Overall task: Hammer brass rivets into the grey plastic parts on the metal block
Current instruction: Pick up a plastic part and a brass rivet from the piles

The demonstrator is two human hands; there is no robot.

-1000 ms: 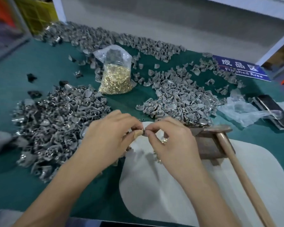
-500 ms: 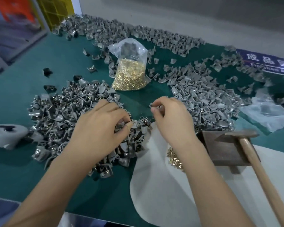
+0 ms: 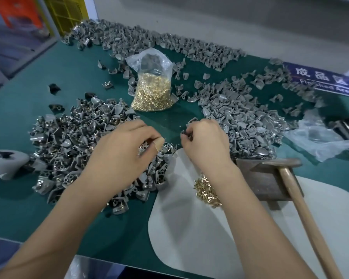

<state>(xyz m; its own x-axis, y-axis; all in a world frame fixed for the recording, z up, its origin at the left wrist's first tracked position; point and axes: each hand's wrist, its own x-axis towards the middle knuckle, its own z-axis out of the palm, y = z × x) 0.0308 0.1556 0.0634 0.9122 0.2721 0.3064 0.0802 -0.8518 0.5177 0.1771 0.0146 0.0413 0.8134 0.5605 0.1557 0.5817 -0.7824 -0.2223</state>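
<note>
hammer (image 3: 302,210) lies on metal block (image 3: 264,180), handle long axis running near-right, head on block top; loose brass rivets (image 3: 207,191) on white mat (image 3: 189,238) just left of block; right hand (image 3: 206,139) palm down, fingertips pinching small grey plastic part (image 3: 186,133); left hand (image 3: 125,146) curled into left pile (image 3: 73,141), grip contents unclear; rivet bag (image 3: 152,91) upright beyond

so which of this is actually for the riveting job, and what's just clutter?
In use:
- left hand, in the grey parts pile
- right hand, pinching a grey part
- loose brass rivets
- metal block
- hammer
- bag of rivets

Lying about:
- blue sign
- empty plastic bag
- white object
</note>
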